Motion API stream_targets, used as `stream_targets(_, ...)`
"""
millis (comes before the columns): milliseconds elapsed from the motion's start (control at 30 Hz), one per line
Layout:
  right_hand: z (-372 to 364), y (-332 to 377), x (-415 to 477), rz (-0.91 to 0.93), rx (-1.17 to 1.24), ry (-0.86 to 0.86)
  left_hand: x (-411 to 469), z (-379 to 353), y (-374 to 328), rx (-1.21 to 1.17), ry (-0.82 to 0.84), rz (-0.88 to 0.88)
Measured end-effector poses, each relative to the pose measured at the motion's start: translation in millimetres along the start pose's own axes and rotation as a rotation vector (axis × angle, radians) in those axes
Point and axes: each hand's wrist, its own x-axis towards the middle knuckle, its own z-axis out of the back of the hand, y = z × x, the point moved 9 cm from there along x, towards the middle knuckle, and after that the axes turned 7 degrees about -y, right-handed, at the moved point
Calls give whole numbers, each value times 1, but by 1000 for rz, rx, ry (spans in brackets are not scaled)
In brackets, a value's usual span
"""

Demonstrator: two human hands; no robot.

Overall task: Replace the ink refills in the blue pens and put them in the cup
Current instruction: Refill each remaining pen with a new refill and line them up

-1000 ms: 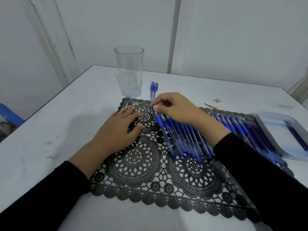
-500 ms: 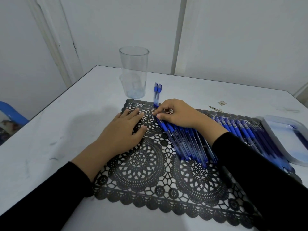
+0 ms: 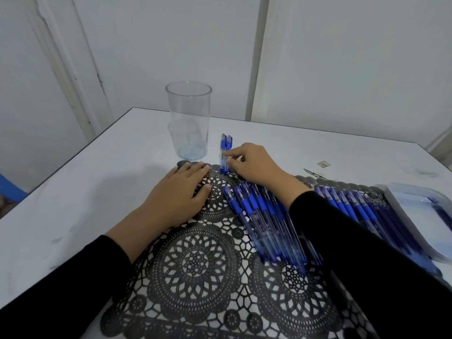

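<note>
Blue plastic caps and clear barrels mark the row of pens lying side by side on the black lace mat at centre right, with more running toward the tray at the right edge. A separate pair of pens lies at the mat's upper edge, near the empty clear cup in the upper centre. The left hand rests flat on the mat, fingers straight. The right hand curls its fingertips against that pair; whether it actually pinches them cannot be told. The pens look light, stiff, smooth and apt to roll, so the blue grip section seems the surest hold.
</note>
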Motion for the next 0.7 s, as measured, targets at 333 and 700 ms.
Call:
stream_targets(333,6,-15,8,-97,-25,-125,0,-5,4,-28,-5,10)
stream_targets(700,24,-29,-4,-267,86,-249,0,-5,5,-33,7,15)
